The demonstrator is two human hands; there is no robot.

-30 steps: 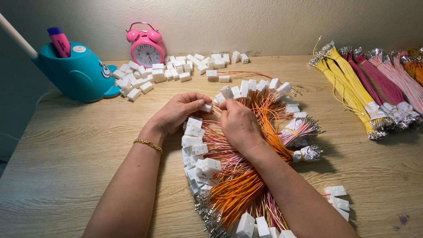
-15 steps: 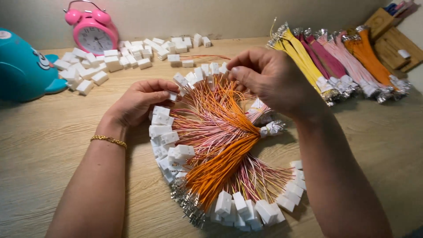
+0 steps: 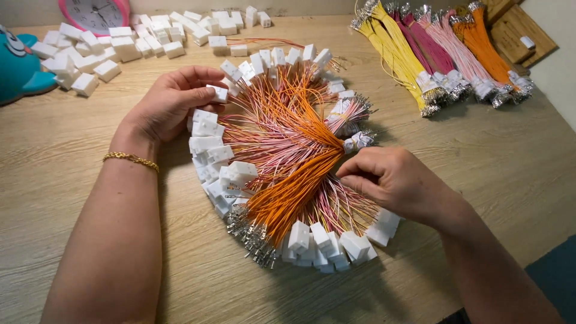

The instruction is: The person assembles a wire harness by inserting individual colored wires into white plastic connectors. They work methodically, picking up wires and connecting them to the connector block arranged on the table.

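Since the earlier frames, the right hand [image 3: 393, 183] had dropped from the top of the fan of orange and pink wires [image 3: 288, 144] to its right side, fingers pinched together on thin wire strands there. Left hand [image 3: 171, 102] rested at the upper left of the fan, fingers pinching one white connector [image 3: 219, 93]. This wire fan lay mid-counter, ringed by white connectors. Bare wooden counter [image 3: 72, 180] lay open at left and lower right. Loose white connector housings [image 3: 120, 42] crowded the far left, beside a pink alarm clock [image 3: 96, 11] and teal container [image 3: 18, 66]. Bundled yellow, pink and orange wires [image 3: 438, 54] occupied the far right, near the counter edge.
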